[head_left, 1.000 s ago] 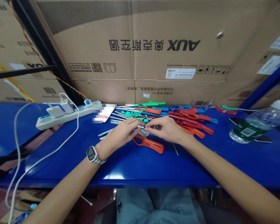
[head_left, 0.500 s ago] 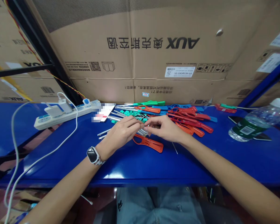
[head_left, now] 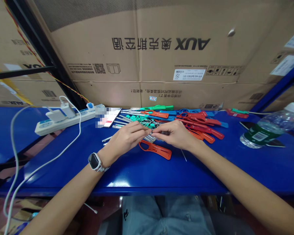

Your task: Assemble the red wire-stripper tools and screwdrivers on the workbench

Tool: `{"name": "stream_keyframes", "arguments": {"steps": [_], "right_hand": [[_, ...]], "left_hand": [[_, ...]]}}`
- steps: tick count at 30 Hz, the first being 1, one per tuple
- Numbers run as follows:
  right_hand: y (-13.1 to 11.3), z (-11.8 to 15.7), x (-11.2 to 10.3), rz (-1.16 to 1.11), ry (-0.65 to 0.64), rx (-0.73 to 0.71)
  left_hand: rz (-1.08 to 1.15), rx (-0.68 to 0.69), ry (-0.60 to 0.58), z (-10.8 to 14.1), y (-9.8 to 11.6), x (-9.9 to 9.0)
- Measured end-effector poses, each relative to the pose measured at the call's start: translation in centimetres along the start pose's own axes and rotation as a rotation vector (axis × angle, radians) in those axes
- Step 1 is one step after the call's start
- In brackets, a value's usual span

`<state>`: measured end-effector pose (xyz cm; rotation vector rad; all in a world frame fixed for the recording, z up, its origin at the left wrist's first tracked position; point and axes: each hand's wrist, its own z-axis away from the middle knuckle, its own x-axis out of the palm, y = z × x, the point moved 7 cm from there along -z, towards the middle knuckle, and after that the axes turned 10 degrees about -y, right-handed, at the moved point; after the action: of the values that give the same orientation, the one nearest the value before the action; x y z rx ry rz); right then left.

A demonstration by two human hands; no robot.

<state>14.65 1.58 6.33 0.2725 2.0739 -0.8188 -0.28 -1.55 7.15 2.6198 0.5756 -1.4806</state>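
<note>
A: What changes between our frames at the blue table (head_left: pixel 137 178)?

B: A second ago we see a silver length between the fingertips; now the two hands meet closer, and only a glint of that small part (head_left: pixel 151 132) shows.

A: How do the hands stand?

B: The left hand (head_left: pixel 132 134) is bunched, thumb and fingers pinched on the part. The right hand (head_left: pixel 175 133) pinches it from the right, a dark piece (head_left: pixel 165 133) showing beneath its fingers; we cannot tell whether the two are joined.

A: And around them?

B: Metal tubes (head_left: pixel 150 139) lie just below the fingertips, an orange handle shell (head_left: pixel 161 151) on the near side, red handles (head_left: pixel 203 125) to the far right.

A: What do we make of it?

B: Close fingertip work, we judge, and unfinished: neither hand lets go.
</note>
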Motion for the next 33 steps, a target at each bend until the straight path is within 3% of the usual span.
{"name": "stream_keyframes", "arguments": {"steps": [10, 15, 20, 28, 33], "right_hand": [[0.7, -0.1, 1.0, -0.488, -0.179, 0.181], [0.3, -0.1, 0.4, -0.260, -0.096, 0.124], [-1.3, -0.1, 0.1, 0.083, -0.131, -0.004], [-0.3, -0.3, 1.3, -0.157, -0.147, 0.078], [-0.9, 0.0, 1.0, 0.042, -0.177, -0.012]], "left_hand": [[0.013, 0.008, 0.010, 0.1, 0.6, -0.2], [0.066, -0.062, 0.080, 0.2, 0.0, -0.2], [0.121, -0.191, 0.126, 0.5, -0.8, 0.2], [0.051, -0.140, 0.131, 0.4, -0.3, -0.3], [0.152, -0.134, 0.106, 0.5, -0.8, 0.3]]}}
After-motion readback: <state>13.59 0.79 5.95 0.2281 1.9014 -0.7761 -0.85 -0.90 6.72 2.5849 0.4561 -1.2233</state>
